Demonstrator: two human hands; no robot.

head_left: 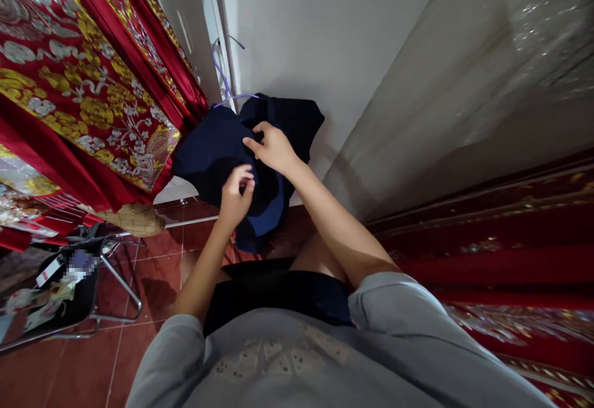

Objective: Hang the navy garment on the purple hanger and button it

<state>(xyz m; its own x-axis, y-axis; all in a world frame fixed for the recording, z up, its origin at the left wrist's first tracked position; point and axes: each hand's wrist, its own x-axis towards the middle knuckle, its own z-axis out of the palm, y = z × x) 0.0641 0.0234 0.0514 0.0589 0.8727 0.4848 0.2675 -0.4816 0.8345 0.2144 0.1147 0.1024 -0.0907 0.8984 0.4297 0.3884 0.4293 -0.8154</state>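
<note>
Head view: navy-blue cloth garment hangs on a thin purple hanger by a white wall, in front of the person. R hand is at the garment's upper front, thumb + forefinger tips close to the cloth; L hand is a bit lower, fingers curled, thumb near fingertips. Grip, both hands: can't tell if any cloth is pinched, view's too dark there. To the L, red fabric w/ gold & silver floral embroidery hangs just beside the garment. Below it, black chair w/ metal tube legs stands on red tile floor, w/ misc. small items on its seat, incl. a white rectangular item. To the R, translucent plastic sheeting above more red decorated fabric.
</note>
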